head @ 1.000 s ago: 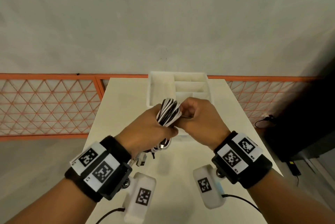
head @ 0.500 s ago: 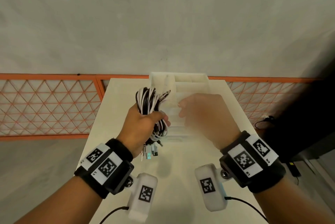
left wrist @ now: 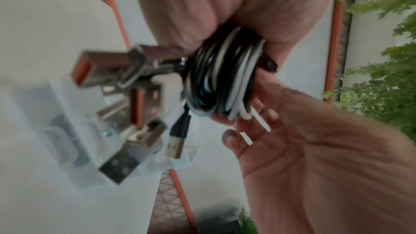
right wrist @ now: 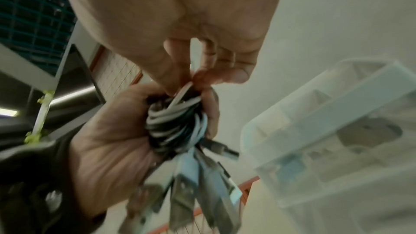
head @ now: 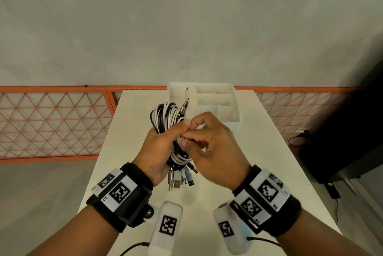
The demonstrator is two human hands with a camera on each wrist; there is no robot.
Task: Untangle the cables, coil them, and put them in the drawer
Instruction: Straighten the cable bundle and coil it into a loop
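While the left hand (head: 159,147) clamps the black-and-white coiled cable bundle (head: 165,116) before the white plastic divided drawer (head: 234,119), the right hand (head: 209,147) pinches a white strand, probably to secure the coil.

The left hand (left wrist: 202,6) grips a coil of black and white cables (left wrist: 223,77), plugs (left wrist: 126,113) dangling over a clear drawer (left wrist: 63,131) on the worktop (left wrist: 45,24); right hand (left wrist: 315,149) beside.

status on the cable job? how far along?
Done: cables look coiled into one black-and-white bundle. In hand: left hand grips it while right hand pinches a strand. Left: nothing visibly in the drawer organizer on the table yet.
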